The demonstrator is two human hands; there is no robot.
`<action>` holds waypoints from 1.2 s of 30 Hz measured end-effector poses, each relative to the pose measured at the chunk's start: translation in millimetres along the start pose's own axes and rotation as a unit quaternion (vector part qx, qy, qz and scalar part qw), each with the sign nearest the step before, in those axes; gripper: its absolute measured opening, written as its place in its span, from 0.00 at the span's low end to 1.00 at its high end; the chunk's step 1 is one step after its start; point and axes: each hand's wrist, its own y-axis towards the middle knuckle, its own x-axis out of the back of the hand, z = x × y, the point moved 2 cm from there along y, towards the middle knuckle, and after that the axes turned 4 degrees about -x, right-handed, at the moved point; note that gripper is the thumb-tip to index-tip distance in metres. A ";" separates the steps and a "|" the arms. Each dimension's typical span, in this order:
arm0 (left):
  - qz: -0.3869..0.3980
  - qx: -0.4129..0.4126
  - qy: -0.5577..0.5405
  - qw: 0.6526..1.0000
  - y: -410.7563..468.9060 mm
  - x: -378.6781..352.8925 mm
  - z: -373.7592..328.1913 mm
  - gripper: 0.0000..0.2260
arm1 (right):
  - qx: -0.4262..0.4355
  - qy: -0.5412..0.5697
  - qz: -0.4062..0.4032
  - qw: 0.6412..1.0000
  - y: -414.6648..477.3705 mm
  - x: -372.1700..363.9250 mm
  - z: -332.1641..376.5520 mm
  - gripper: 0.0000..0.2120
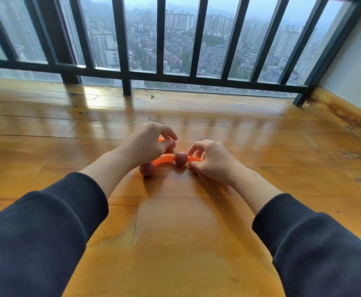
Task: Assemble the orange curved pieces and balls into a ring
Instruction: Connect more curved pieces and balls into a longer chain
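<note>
On the glossy wooden floor (175,221) lies a partly joined chain of orange curved pieces and dark red ribbed balls. One orange curved piece (163,159) runs between a ball (146,169) near my left wrist and a second ball (181,158) in the middle. My right hand (209,161) pinches another orange piece (194,159) that sticks out of the middle ball on its right. My left hand (151,142) is closed over a further orange piece (161,139) behind; a third ball (171,146) shows under its fingers. Most of that rear piece is hidden.
A dark metal railing (160,78) in front of glass stands at the floor's far edge, with a city far below. A white wall (355,67) and wooden skirting (344,112) close the right side. My dark sleeves (46,228) fill the lower corners.
</note>
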 end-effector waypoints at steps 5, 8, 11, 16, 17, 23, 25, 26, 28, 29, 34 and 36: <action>-0.045 0.018 0.056 0.997 1.4 2.1 6.4 0.09 | -0.007 -0.004 0.003 1.000 -0.4 3.5 -4.6 0.08; -0.009 0.029 0.070 0.997 4.2 -3.0 8.1 0.17 | -0.007 -0.007 0.004 1.000 -0.5 4.2 -4.0 0.09; 0.034 0.045 0.080 0.995 7.2 -10.6 8.2 0.20 | -0.007 -0.009 0.004 1.000 -1.2 3.8 -3.4 0.09; 0.028 0.054 0.072 0.996 11.2 -15.9 6.5 0.14 | -0.010 -0.009 0.002 1.000 -0.5 2.7 -4.8 0.08; 0.031 0.057 0.072 0.995 11.2 -15.8 6.8 0.12 | -0.013 -0.009 0.000 1.000 0.2 2.7 -5.8 0.08; 0.031 0.069 0.098 0.992 9.4 -9.2 15.5 0.07 | -0.051 -0.018 -0.015 0.998 2.8 8.7 -15.6 0.07; 0.034 0.074 0.093 0.992 7.7 -6.5 18.8 0.07 | -0.067 -0.026 -0.023 0.997 1.8 12.2 -19.4 0.07; 0.036 0.075 0.088 0.993 6.5 -5.5 20.3 0.07 | -0.074 -0.032 -0.027 0.996 1.4 13.8 -21.2 0.07; 0.036 0.076 0.094 0.992 4.6 -3.9 22.2 0.06 | -0.095 -0.044 -0.032 0.994 1.0 16.5 -24.0 0.09; 0.035 0.076 0.104 0.991 3.8 -3.5 22.5 0.06 | -0.107 -0.045 -0.033 0.993 0.5 17.6 -24.6 0.11; 0.059 0.084 0.157 0.982 3.4 -2.6 24.0 0.04 | -0.127 -0.052 -0.007 0.990 -0.3 18.2 -22.9 0.20; 0.068 0.084 0.177 0.978 3.4 -2.7 24.9 0.03 | -0.123 -0.051 0.005 0.991 -0.4 17.7 -20.0 0.23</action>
